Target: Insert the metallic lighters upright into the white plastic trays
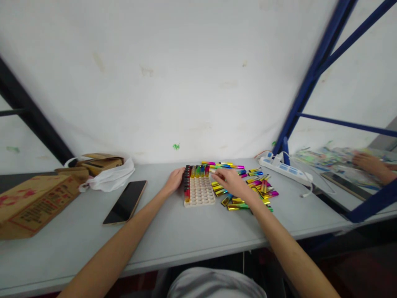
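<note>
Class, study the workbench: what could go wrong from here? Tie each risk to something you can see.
1. The left hand is right beside the white tray; a nudge might jolt the upright coloured pieces along its left and far edges.
2. The right hand is at the heap of loose shiny pieces; a careless sweep could scatter them.
3. The phone lies near the left forearm and might get knocked.

- tray (203,194): off-white
- pieces in tray (187,193): red, yellow, green, blue; black tops
- loose pieces (237,206): shiny gold, blue, green, magenta
- phone (125,203): black, gold edge
- box (46,194): brown, red print
- bag (111,178): white
- power strip (283,167): white, blue patches
- table (180,240): pale grey
</note>
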The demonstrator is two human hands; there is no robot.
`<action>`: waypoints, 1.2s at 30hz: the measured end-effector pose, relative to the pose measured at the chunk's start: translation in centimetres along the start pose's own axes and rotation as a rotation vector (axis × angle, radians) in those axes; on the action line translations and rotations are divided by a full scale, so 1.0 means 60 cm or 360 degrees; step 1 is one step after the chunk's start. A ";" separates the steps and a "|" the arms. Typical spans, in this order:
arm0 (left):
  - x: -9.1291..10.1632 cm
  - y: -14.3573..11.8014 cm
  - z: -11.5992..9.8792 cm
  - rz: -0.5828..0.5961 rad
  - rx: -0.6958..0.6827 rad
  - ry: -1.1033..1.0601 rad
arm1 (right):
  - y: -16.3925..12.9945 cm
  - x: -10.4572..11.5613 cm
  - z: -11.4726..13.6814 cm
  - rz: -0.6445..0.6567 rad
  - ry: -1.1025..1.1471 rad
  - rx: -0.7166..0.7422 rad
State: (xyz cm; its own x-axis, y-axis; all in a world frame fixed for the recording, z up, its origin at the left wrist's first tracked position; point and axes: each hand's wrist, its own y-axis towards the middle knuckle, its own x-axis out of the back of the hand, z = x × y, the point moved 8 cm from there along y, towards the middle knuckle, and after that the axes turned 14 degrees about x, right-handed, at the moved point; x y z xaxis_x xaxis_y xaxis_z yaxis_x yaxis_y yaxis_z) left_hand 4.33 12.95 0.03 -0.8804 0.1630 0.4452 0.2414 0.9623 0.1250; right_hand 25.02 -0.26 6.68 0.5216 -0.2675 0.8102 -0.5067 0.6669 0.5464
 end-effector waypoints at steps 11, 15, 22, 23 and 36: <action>-0.002 0.000 0.003 -0.0037 0.0031 0.0004 | -0.285 0.170 -0.168 0.0114 -0.0197 -0.0367; 0.000 -0.001 0.001 -0.0047 0.0040 0.0001 | -0.335 0.167 -0.164 0.0130 -0.0261 -0.0390; 0.003 -0.002 -0.003 -0.0026 0.0031 0.0033 | -0.327 0.142 -0.139 0.0082 -0.0374 -0.0326; 0.003 -0.002 -0.002 -0.0021 0.0033 0.0032 | -0.327 0.133 -0.135 0.0111 -0.0368 -0.0318; 0.002 -0.003 -0.004 -0.0016 0.0046 0.0007 | -0.397 0.148 -0.154 -0.0125 -0.0485 -0.0516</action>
State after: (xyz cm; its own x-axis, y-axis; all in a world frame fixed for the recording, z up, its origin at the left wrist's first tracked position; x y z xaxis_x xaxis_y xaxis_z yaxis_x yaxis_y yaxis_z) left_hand 4.26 12.76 0.26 -0.8809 0.1524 0.4481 0.2205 0.9699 0.1036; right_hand 48.05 -12.10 -1.11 0.2992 -0.4863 0.8210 -0.2067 0.8069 0.5533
